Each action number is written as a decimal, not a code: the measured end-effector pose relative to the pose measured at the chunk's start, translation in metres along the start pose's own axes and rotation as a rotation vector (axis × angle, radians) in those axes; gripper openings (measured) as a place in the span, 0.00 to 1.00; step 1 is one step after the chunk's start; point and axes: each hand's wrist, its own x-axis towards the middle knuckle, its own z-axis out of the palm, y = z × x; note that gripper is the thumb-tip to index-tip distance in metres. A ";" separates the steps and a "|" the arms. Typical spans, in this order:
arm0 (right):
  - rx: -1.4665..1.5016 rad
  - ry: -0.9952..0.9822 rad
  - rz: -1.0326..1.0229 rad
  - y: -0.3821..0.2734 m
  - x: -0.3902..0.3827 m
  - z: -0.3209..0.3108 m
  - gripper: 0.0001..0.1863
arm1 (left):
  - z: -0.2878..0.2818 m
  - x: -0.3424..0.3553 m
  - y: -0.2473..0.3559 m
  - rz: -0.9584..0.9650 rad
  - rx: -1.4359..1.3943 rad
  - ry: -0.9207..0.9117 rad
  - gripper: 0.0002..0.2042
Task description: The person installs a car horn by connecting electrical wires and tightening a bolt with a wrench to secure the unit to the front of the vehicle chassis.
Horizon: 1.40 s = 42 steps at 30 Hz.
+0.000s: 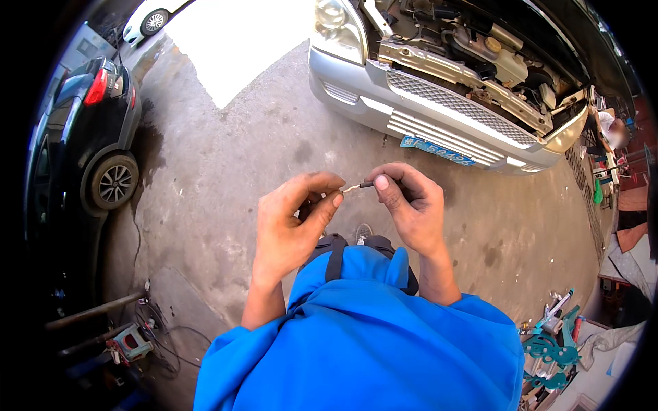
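Observation:
In front of my chest, both hands hold a short piece of wire point(351, 188) between them. Its pale, bare-looking stretch shows in the gap between my fingers. My left hand point(295, 216) pinches one end between thumb and index finger, with the other fingers curled behind. A dark sleeve or insulated part point(367, 184) covers the other end, where my right hand point(413, 209) grips it with thumb and fingertips. What lies inside the left fingers is hidden.
A silver car point(373, 96) with its engine bay exposed stands ahead to the right. At left is a dark car point(82, 147). Tools point(552, 342) crowd a bench at lower right. A red-and-grey device point(131, 342) with cables is at lower left.

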 end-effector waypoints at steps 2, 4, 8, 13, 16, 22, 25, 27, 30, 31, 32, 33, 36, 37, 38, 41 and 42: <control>0.016 -0.013 0.054 -0.002 -0.001 0.005 0.07 | -0.005 0.000 -0.004 -0.008 -0.006 -0.006 0.08; 0.019 -0.012 0.070 -0.005 -0.001 0.010 0.07 | -0.010 0.000 -0.005 -0.006 -0.007 -0.006 0.08; -0.023 0.008 0.033 -0.007 0.001 0.017 0.06 | -0.019 -0.001 -0.003 0.013 -0.006 0.008 0.08; -0.047 -0.003 0.018 -0.011 0.001 0.023 0.06 | -0.025 -0.003 -0.003 0.029 0.009 0.011 0.08; -0.049 -0.014 0.026 -0.010 0.000 0.025 0.06 | -0.026 -0.003 -0.005 0.030 0.013 0.007 0.08; -0.035 -0.013 0.020 -0.009 0.003 0.026 0.06 | -0.025 -0.001 -0.007 0.027 0.001 0.007 0.08; -0.042 -0.005 0.015 -0.008 0.006 0.024 0.06 | -0.023 0.002 -0.008 0.027 -0.003 0.009 0.08; -0.046 0.002 0.003 -0.005 0.009 0.022 0.06 | -0.022 0.004 -0.009 0.028 -0.003 0.014 0.08; -0.047 -0.012 0.037 -0.005 0.011 0.018 0.06 | -0.020 0.007 -0.010 0.018 0.010 0.012 0.08; -0.049 -0.011 0.032 -0.005 0.013 0.018 0.06 | -0.020 0.009 -0.010 0.019 0.010 0.010 0.08; -0.051 -0.010 0.027 -0.004 0.014 0.018 0.06 | -0.020 0.010 -0.010 0.020 0.009 0.008 0.08; -0.052 -0.009 0.022 -0.003 0.015 0.018 0.06 | -0.019 0.012 -0.010 0.021 0.008 0.006 0.08; -0.057 -0.017 0.011 -0.003 0.020 0.017 0.06 | -0.019 0.015 -0.011 0.013 0.005 0.011 0.08; -0.058 -0.018 0.006 -0.003 0.021 0.017 0.06 | -0.018 0.017 -0.011 0.021 -0.002 0.021 0.08; -0.058 -0.019 0.001 -0.003 0.023 0.017 0.06 | -0.017 0.018 -0.011 0.030 -0.009 0.031 0.08; -0.090 -0.017 -0.028 -0.002 0.027 0.015 0.06 | -0.015 0.022 -0.012 0.043 -0.006 0.040 0.08; -0.105 -0.015 -0.041 -0.001 0.028 0.014 0.06 | -0.014 0.023 -0.012 0.045 -0.001 0.039 0.08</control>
